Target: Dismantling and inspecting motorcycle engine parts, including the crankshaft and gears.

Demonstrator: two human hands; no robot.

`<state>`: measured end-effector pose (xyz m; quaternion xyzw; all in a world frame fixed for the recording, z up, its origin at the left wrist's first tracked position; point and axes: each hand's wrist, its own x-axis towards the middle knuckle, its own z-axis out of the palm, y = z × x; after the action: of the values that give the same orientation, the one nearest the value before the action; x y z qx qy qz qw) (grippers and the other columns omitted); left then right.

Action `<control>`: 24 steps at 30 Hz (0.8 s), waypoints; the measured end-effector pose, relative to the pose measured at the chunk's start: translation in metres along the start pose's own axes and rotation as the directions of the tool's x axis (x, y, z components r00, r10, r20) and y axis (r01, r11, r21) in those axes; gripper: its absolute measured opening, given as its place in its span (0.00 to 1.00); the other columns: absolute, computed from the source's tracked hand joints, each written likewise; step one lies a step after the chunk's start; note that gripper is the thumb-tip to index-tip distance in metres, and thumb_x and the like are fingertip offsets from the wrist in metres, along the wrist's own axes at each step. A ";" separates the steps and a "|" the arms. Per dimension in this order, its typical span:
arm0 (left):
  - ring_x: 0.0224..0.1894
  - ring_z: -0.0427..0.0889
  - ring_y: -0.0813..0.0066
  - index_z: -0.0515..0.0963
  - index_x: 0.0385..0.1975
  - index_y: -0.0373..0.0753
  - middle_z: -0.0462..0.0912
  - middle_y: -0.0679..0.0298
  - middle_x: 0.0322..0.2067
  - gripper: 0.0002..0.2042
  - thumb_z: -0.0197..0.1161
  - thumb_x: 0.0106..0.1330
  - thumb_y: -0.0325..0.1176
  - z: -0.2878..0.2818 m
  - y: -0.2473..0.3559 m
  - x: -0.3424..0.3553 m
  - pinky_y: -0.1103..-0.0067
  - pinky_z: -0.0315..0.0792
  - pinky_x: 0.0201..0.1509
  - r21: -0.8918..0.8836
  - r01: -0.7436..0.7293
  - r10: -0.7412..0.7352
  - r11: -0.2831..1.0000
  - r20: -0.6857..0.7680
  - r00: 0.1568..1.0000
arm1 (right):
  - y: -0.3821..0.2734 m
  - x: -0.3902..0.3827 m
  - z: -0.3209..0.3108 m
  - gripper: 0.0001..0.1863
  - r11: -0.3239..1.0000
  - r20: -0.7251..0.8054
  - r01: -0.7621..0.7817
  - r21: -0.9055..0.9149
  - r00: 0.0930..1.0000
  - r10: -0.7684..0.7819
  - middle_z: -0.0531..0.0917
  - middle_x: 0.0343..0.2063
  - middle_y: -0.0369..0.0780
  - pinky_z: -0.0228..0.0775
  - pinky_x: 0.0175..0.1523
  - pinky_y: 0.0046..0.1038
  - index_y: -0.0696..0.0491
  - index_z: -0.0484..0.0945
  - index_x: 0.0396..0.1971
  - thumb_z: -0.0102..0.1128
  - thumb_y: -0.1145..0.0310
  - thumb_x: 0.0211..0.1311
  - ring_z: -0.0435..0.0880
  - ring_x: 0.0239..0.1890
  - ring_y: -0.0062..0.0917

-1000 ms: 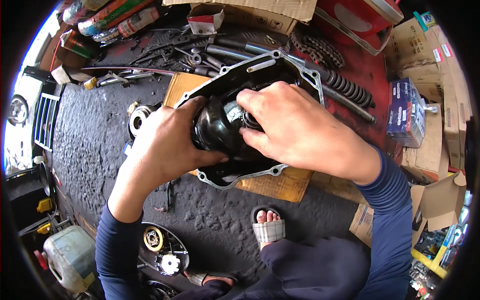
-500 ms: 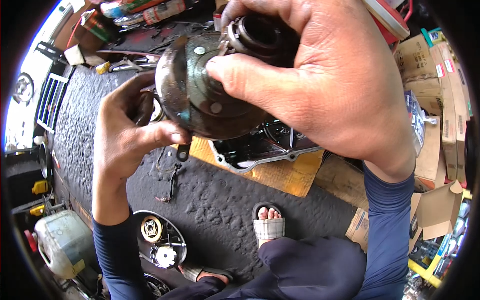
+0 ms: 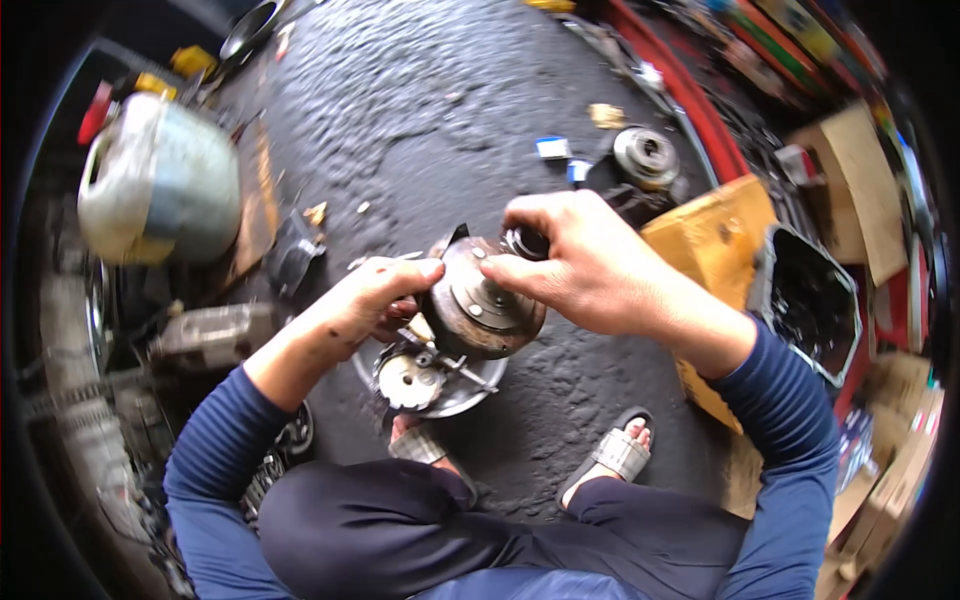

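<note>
Both of my hands hold a round dark metal assembly (image 3: 485, 315) with a riveted plate and a dark collar on it. My left hand (image 3: 375, 295) grips its left side, thumb on its edge. My right hand (image 3: 590, 265) wraps round the collar, thumb on the plate. Beneath the assembly lies a round metal tray (image 3: 465, 402) with a toothed light-coloured disc (image 3: 405, 385) and small rods, partly hidden. The open casing (image 3: 810, 300) lies at the right on yellowish cardboard (image 3: 710, 230), apart from my hands.
A translucent jerrycan (image 3: 160, 180) stands at the upper left. Beyond my hands another round metal part (image 3: 645, 158) lies on the dark textured floor (image 3: 390, 110). A red metal edge (image 3: 710, 120) and cardboard boxes (image 3: 840, 185) are on the right. My sandalled feet (image 3: 620, 450) are below.
The assembly came out of the casing, held in both hands, and now sits over the tray. The view has swung left, so the casing now appears at the right.
</note>
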<state>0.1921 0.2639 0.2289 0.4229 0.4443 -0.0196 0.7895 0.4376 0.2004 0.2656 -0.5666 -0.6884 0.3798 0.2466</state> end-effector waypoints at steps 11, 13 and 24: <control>0.14 0.54 0.91 0.70 0.18 0.46 0.62 0.79 0.14 0.19 0.62 0.61 0.54 -0.076 -0.144 -0.025 0.87 0.43 0.17 -0.410 -0.057 0.007 0.910 -0.122 0.993 | 0.080 0.017 0.201 0.13 -0.062 0.394 -0.394 0.917 0.870 0.295 0.74 0.21 0.31 0.51 0.20 0.17 0.55 0.75 0.38 0.54 0.60 0.64 0.64 0.16 0.13; 0.20 0.65 0.89 0.76 0.27 0.41 0.71 0.75 0.20 0.18 0.65 0.59 0.51 -0.083 -0.142 -0.026 0.87 0.57 0.22 -0.417 -0.102 0.057 0.903 -0.118 0.991 | 0.116 -0.003 0.227 0.21 0.057 0.075 -0.085 0.995 0.984 0.162 0.81 0.43 0.42 0.79 0.45 0.34 0.57 0.73 0.51 0.53 0.59 0.65 0.82 0.42 0.29; 0.24 0.59 0.89 0.77 0.46 0.32 0.68 0.79 0.22 0.29 0.77 0.47 0.44 -0.101 -0.163 0.012 0.85 0.58 0.27 0.201 -0.190 0.247 0.961 -0.315 0.916 | 0.103 0.010 0.202 0.11 0.022 0.199 -0.258 0.966 0.794 0.574 0.80 0.27 0.35 0.68 0.23 0.20 0.53 0.75 0.40 0.51 0.63 0.65 0.77 0.21 0.18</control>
<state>0.0635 0.2325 0.0891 0.5313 0.5195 0.1045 0.6610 0.3413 0.1678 0.0627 -0.4934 -0.0458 0.7058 0.5063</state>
